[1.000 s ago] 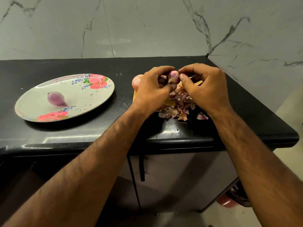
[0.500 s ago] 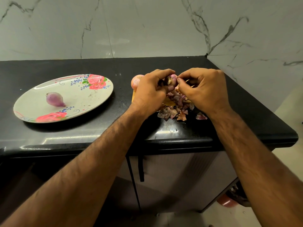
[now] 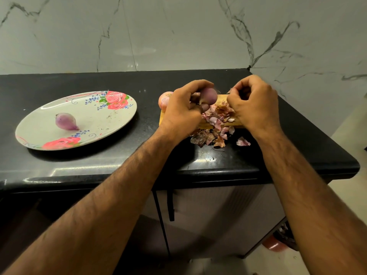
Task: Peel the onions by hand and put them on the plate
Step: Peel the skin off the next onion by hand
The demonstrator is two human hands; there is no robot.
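Head view: one onion peeled and plated, a second being stripped over the board.

The left hand [image 3: 182,110] curls round a purple onion [image 3: 209,96], held above the wooden board [image 3: 220,98]. The right hand [image 3: 253,105], just beside it, has its fingers bunched and seems to pinch a sliver of skin [image 3: 228,92], though that is too small to be sure. One peeled onion [image 3: 66,121] lies on the flowered plate [image 3: 95,118], well apart on the black desk [image 3: 79,161]. A paler unpeeled onion [image 3: 165,99] waits behind the left hand, half hidden. Loose skins [image 3: 216,124] spill off the board. I judge the task under halfway; the held onion's underside is hidden, so its remaining skin cannot be told.
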